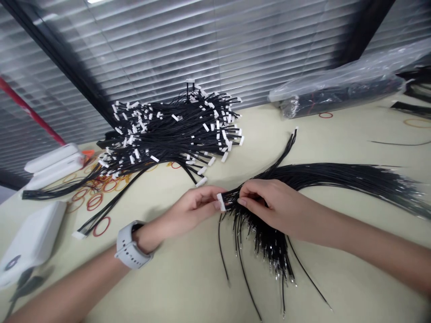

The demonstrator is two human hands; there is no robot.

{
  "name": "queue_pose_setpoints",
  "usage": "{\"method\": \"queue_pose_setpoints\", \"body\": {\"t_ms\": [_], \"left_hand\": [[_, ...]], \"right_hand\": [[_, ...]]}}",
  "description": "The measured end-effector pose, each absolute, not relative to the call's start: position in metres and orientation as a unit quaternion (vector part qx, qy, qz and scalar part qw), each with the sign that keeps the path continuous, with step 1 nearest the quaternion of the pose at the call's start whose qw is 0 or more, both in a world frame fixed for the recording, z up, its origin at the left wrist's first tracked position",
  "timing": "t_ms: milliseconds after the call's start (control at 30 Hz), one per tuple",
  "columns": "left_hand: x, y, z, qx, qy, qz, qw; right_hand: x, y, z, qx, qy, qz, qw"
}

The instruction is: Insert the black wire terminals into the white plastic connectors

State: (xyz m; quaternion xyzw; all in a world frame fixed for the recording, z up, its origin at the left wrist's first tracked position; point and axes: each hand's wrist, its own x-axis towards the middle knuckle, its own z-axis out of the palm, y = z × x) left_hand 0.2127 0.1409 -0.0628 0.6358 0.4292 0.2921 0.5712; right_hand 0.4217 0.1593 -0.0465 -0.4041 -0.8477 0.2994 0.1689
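Between the fingers of my left hand (198, 205) is a white connector (221, 202), with black wires running from it to the right. My right hand (266, 202) is closed in a pinch on a black wire just right of the connector. Below and behind the right hand lies a thick bundle of black wires (323, 176), its loose metal-tipped ends (272, 251) fanning toward the front. Another wire end with a small white piece (291, 141) sticks up behind the right hand. My left wrist wears a grey watch.
A heap of black cables with white connectors (175, 130) lies at the back. Rubber bands (94, 202) and white devices (33, 237) are on the left. A plastic-wrapped bundle (343, 92) rests at the back right. Window blinds stand behind the table (161, 287).
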Motion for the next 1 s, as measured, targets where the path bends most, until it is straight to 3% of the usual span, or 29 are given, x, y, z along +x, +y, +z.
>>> {"method": "queue_pose_setpoints", "body": {"t_ms": [1000], "left_hand": [[0.213,0.137,-0.063,0.642,0.432,0.290,0.562]], "right_hand": [[0.406,0.155,-0.063,-0.399,-0.833,0.299,0.240]]}}
